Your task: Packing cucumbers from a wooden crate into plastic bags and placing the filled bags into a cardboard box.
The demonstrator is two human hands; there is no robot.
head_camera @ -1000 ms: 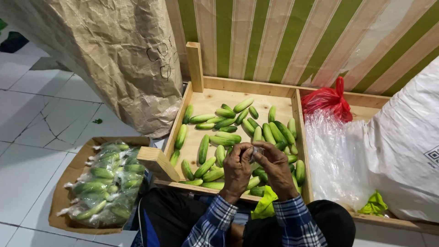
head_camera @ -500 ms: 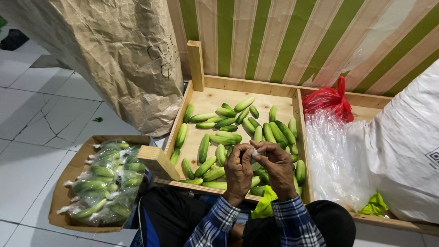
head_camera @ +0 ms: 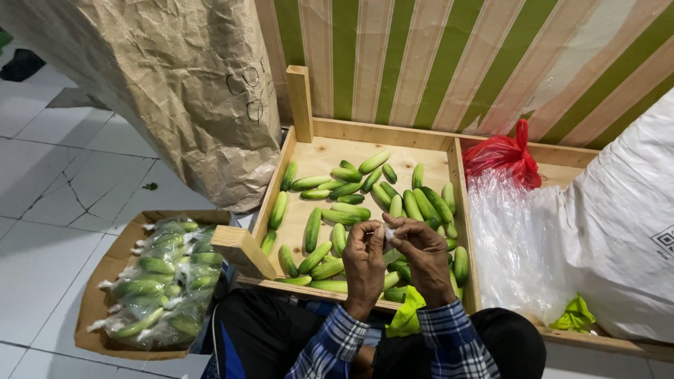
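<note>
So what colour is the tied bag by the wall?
Red, seen clearly in the head view, beside the wooden tray.

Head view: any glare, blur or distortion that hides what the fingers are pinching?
Head view: even light and soft shadows; mild glare on the clear plastic bags; the striped wall's lines splay toward the edges; the small pale thing between left hand and right hand is too small to identify.

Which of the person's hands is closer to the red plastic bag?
The right hand. It is below and to the left of the red plastic bag, over the wooden tray of cucumbers. The left hand sits further left, beside the right.
</note>
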